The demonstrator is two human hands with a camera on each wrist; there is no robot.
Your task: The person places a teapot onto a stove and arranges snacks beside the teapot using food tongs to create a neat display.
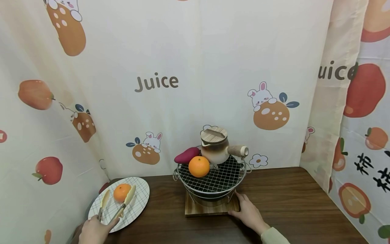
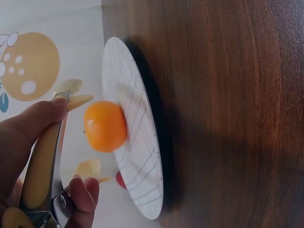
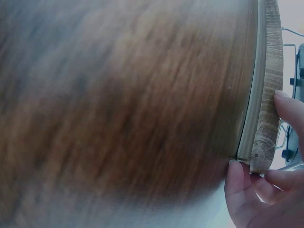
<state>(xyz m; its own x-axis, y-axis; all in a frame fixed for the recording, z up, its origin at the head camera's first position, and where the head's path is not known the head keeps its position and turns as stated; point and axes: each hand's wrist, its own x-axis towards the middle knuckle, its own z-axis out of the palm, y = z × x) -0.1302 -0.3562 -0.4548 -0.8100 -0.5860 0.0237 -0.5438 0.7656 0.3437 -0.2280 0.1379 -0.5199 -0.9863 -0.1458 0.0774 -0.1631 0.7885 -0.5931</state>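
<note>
In the head view my left hand holds a pair of tongs with cream tips spread apart. Between those tips an orange mandarin lies on a white plate with thin grid lines. The left wrist view shows the tongs' yellow-and-metal handle in the hand and the mandarin beyond it. My right hand grips the right front corner of a square wooden board, thumb and fingers on its edges. A round grill with a wire mesh stands on this board.
On the mesh sit an orange, a purple sweet potato and a lidded teapot, its side handle jutting right. Printed curtains enclose the brown wooden table. A dark red thing, partly hidden, lies behind the plate.
</note>
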